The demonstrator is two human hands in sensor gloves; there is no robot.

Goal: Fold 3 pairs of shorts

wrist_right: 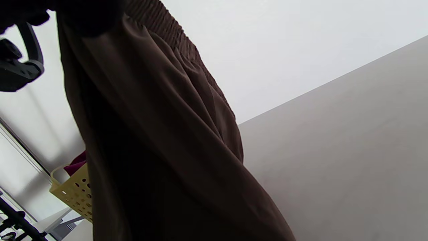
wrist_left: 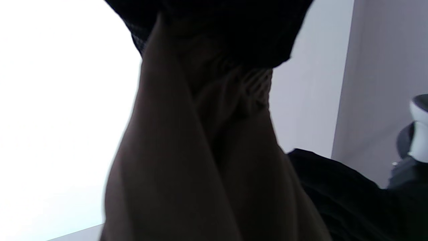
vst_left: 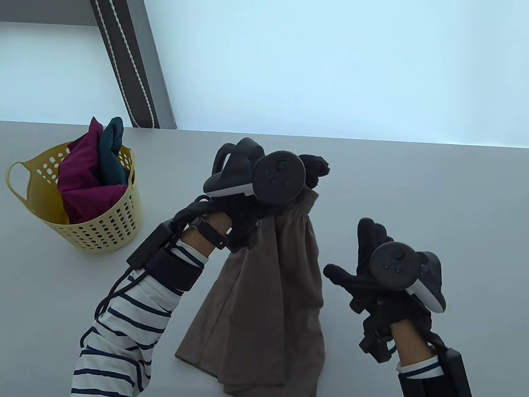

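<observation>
A brown pair of shorts [vst_left: 266,307] hangs in the air over the middle of the table, gathered at its elastic waistband. My left hand [vst_left: 314,168] grips that waistband from above and holds the shorts up. In the left wrist view the bunched waistband [wrist_left: 234,90] fills the frame under the dark glove. My right hand [vst_left: 360,259] hovers to the right of the hanging cloth with fingers spread and holds nothing. The right wrist view shows the brown shorts [wrist_right: 160,150] draping down close by. A magenta pair [vst_left: 84,181] and a teal pair [vst_left: 111,151] sit stuffed in a basket.
A yellow perforated basket [vst_left: 104,228] with handles stands on the grey table [vst_left: 449,211] at the left. The basket [wrist_right: 75,192] also shows behind the cloth in the right wrist view. A window and a striped strap lie beyond the table's far edge.
</observation>
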